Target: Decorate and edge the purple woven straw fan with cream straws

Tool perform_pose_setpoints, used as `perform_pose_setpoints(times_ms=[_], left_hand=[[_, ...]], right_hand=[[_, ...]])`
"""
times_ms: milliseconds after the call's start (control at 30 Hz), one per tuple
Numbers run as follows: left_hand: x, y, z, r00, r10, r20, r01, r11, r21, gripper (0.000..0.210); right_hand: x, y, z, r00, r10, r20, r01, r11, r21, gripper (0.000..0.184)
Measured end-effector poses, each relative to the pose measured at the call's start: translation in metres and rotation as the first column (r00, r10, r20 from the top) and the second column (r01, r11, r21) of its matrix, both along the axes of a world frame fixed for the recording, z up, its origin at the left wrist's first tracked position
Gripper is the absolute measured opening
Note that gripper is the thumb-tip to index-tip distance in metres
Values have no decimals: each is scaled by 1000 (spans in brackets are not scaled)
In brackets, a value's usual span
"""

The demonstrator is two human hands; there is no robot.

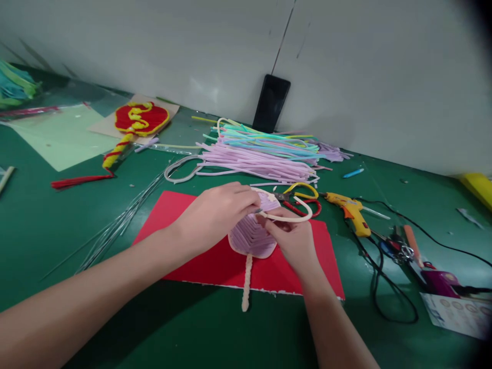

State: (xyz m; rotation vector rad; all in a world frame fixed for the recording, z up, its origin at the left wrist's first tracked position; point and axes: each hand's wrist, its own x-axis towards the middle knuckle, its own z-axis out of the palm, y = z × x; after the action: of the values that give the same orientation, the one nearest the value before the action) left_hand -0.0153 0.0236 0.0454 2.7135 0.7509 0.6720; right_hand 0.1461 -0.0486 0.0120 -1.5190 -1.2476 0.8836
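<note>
A cream pipe cleaner (307,211), bent into a loop, runs between my hands. My left hand (221,215) comes in from the left, its thumb and fingers closed on one part of it. The fingers of my right hand (294,241) pinch it close beside my left fingertips. Beneath them a fan-shaped lilac pipe-cleaner piece (251,238) with a cream border lies on a red sheet (184,264); my hands hide part of it. Its twisted cream handle (246,289) reaches past the sheet's front edge. Pliers or scissors with red and yellow handles (305,191) lie just behind my right hand.
Pipe cleaners (257,159) are heaped at the back, before a leaning phone (271,102). A yellow glue gun (351,211) with a black cord lies right. Thin wires (115,225) and a red-and-yellow fan ornament (144,120) lie left. A blue pen-like stick (353,173) is at back right.
</note>
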Motion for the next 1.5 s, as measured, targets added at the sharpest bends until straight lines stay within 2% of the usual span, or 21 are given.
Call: perform_pose_setpoints(times_ms=[133, 267, 467, 700, 833, 967, 1067, 1333, 1500], left_hand=[[3, -6, 3, 995, 95, 1, -94, 987, -130, 18], [9, -16, -2, 973, 228, 46, -198, 915, -351, 14], [17, -27, -14, 958, 256, 126, -142, 810, -569, 13], [19, -24, -19, 940, 308, 148, -160, 779, -607, 13], [16, -18, -15, 936, 306, 173, -132, 761, -635, 13], [15, -13, -11, 953, 239, 185, -76, 783, -618, 11], [15, -13, -10, 960, 224, 167, -70, 772, -632, 11], [18, -18, -13, 922, 327, 206, -61, 650, -758, 8], [17, -20, -14, 916, 347, 200, -97, 677, -730, 4]], right_hand=[[-3, 0, 4, 997, -57, -49, 59, 997, 49, 7], [-6, 1, 2, 980, -154, -126, 164, 984, 73, 4], [-13, 3, -8, 891, -259, -373, 271, 962, -21, 9], [-22, 3, -11, 799, -292, -526, 265, 956, -128, 19], [-17, 1, -6, 788, -210, -579, 151, 977, -150, 20], [-9, 2, 0, 783, -129, -608, 65, 990, -127, 23], [-8, 3, -1, 783, -161, -601, 109, 986, -123, 20], [-18, 1, -7, 789, -222, -573, 229, 971, -60, 17], [-22, 0, -7, 775, -233, -588, 239, 969, -69, 17]])
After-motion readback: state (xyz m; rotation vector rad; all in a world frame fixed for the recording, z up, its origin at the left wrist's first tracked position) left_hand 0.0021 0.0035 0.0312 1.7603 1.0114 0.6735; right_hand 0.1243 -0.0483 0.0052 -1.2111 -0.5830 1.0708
